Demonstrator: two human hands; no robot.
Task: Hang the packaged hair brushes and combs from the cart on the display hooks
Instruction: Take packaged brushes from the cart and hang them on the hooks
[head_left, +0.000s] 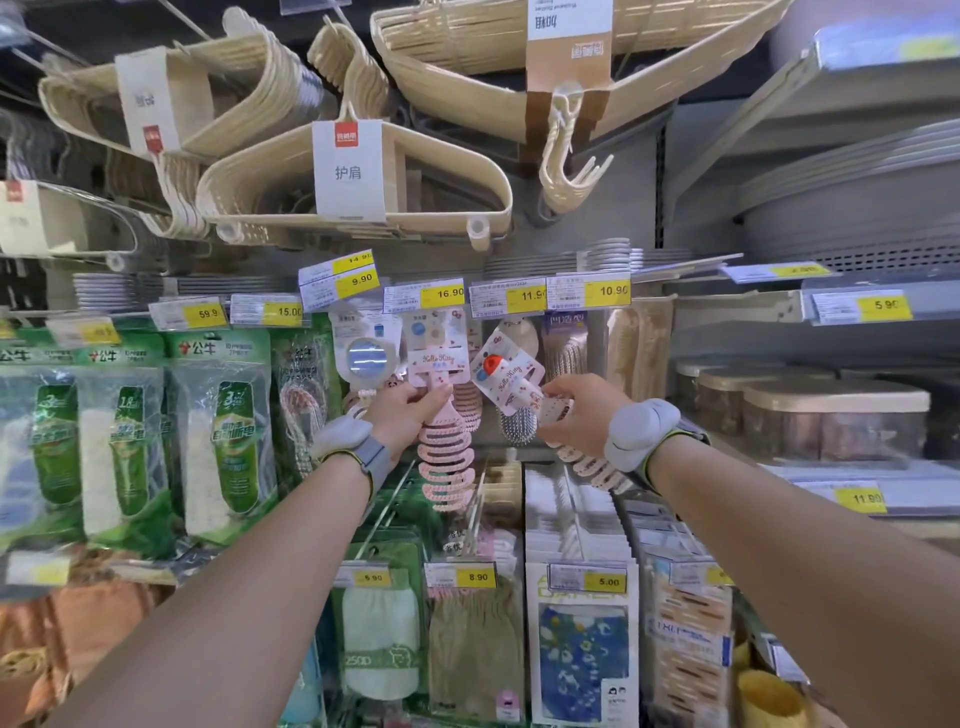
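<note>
Left hand (410, 415) grips an upright pink vented brush (444, 462); at its 3 o'clock, right hand (571, 415) grips a tilted second brush (513, 388).

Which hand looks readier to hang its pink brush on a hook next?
Probably the left hand: its pink comb stands upright, header card just under the 16.90 tag. The right hand holds its brush tilted.
</note>
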